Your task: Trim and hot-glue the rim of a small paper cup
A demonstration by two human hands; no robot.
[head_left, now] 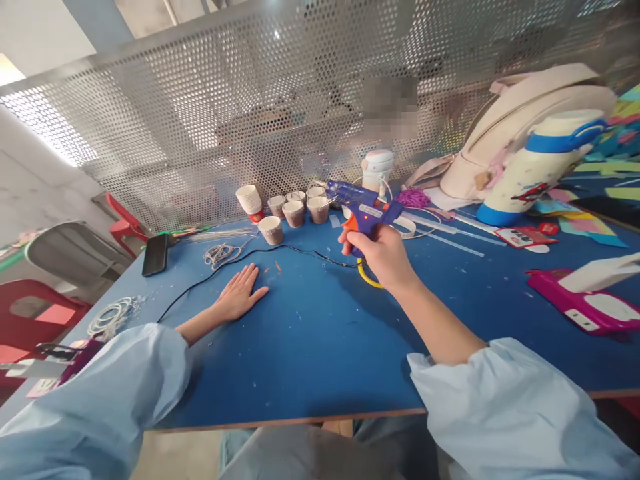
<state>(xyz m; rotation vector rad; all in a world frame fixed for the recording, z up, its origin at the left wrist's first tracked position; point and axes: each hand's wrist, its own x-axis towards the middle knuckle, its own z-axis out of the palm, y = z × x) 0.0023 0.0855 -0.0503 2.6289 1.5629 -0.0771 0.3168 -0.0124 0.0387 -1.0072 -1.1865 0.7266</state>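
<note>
My right hand (pixel 381 255) is closed around the handle of a blue glue gun (pixel 361 203), held above the blue table (pixel 310 347) with its nozzle pointing left toward several small paper cups (pixel 295 212). A red light shows on the gun's body. Its black cord (pixel 250 257) trails left across the table. My left hand (pixel 240 293) lies flat on the table, fingers stretched out, holding nothing.
A stack of white cups (pixel 249 200), a black phone (pixel 155 254) and coils of string (pixel 220 253) lie at the left. A white and blue bottle (pixel 540 167), a cream bag (pixel 515 113), coloured paper and a pink case (pixel 580 303) crowd the right. A perforated metal screen (pixel 200 113) backs the table.
</note>
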